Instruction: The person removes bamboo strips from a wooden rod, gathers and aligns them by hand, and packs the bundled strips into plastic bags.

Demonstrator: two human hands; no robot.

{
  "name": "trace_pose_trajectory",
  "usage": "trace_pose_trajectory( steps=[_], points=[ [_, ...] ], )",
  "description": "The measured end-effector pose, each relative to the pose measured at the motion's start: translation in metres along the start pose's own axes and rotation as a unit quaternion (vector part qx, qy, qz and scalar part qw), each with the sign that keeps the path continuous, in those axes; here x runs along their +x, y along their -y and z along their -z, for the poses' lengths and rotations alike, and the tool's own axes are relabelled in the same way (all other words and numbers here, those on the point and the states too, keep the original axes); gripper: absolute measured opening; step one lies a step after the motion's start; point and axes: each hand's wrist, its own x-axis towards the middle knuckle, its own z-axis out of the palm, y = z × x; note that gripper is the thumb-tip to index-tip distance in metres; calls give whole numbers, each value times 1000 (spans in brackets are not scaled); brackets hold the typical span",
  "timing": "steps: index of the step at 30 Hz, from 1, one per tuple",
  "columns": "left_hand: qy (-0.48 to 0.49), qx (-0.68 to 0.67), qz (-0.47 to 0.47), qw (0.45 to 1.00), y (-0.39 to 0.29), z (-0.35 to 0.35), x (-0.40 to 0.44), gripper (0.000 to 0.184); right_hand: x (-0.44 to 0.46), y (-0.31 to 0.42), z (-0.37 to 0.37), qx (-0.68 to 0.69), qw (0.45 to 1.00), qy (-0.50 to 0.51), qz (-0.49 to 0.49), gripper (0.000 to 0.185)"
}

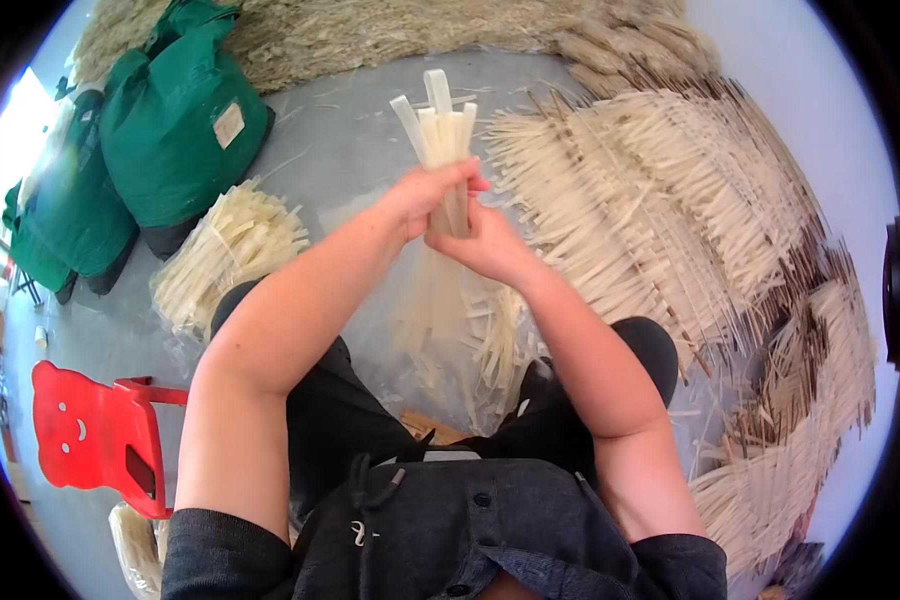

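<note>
A bundle of pale flat strips (444, 135) stands upright between my hands, its upper ends fanned out with one strip looped at the top. My left hand (425, 200) is wrapped round the bundle's middle from the left. My right hand (482, 240) grips it slightly lower, from the right, with the thumb across the front. The lower part of the bundle hangs blurred below my hands. Beneath it, between my legs, loose strips (495, 335) lie on the floor.
Wide piles of strips (630, 200) cover the floor at the right, with more along the back (390, 35). A tied bundle (232, 250) lies at the left. Green sacks (175, 130) stand behind it. A red chair (95, 430) with a dark phone-like object is at lower left.
</note>
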Motion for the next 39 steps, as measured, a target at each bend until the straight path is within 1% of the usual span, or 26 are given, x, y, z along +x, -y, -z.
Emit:
trace_pose_trajectory(
  steps=[3,4,5,6,8,9,10,11,12,13,14,15,16,17,18,20,23,25,27,28,29,30,31,33,37,39],
  points=[
    [-57,1,-22,998,-16,55,18,27,36,17,30,-84,996,-35,-24,56],
    [-59,-5,-22,998,-19,70,21,27,53,29,34,-64,983,-156,72,56],
    [-61,120,-30,990,-26,78,19,25,71,46,39,-43,947,-273,165,56],
    [-61,242,-36,968,-31,84,17,22,91,61,38,-48,949,-266,163,56],
    [-44,255,-65,964,-35,87,11,21,130,89,25,-164,876,-296,344,53],
    [-28,277,-94,956,-36,91,10,20,140,104,18,-165,879,-288,343,53],
    [-34,272,-93,957,-38,102,12,20,151,118,9,-261,947,-43,181,58],
    [-24,259,-80,962,-42,117,14,23,163,127,-3,-334,919,209,6,63],
    [-21,243,-63,968,-44,137,13,26,172,120,-17,-332,916,225,19,63],
    [-44,237,-56,969,-42,163,17,26,180,103,-35,-346,910,60,220,65],
    [-80,159,-73,981,-38,190,25,26,187,89,-53,-324,848,-113,404,68],
    [-115,79,-94,986,-37,209,21,26,193,81,-72,-309,849,-98,417,68],
    [-136,73,-91,984,-33,227,16,26,197,73,-89,-219,891,-104,385,70],
    [-156,-120,-128,972,-41,234,3,26,199,65,-108,-132,923,-108,344,73],
    [-165,-308,-163,923,-43,241,-5,27,193,55,-130,-128,925,-97,346,73],
    [-174,-320,-185,913,-35,261,-14,28,186,45,-171,-46,979,162,113,60],
    [-196,-323,-210,902,-22,291,-31,33,202,46,-196,-38,969,240,47,54],
    [-180,-198,-264,927,-15,332,-55,43,223,35,-207,-57,965,241,83,52],
    [-332,-131,-278,892,1,393,-63,52,246,28,-218,-73,962,234,121,50],
    [-337,-134,-275,890,7,414,-68,52,256,27,-225,-76,963,215,145,51],
    [-463,78,-173,866,12,431,-74,53,264,27,-231,-79,963,196,168,51],
    [-553,284,-55,781,21,442,-77,54,269,28,-238,-77,962,204,165,51],
    [-557,281,-47,780,35,449,-79,54,273,31,-245,-99,955,214,182,52],
    [-569,511,41,644,53,449,-85,54,280,37,-259,-119,946,227,199,54],
    [-559,446,51,698,54,446,-105,49,285,35,-275,-208,914,260,233,54],
    [-569,536,44,622,60,448,-110,35,288,34,-279,-237,903,266,240,55]
  ],
)
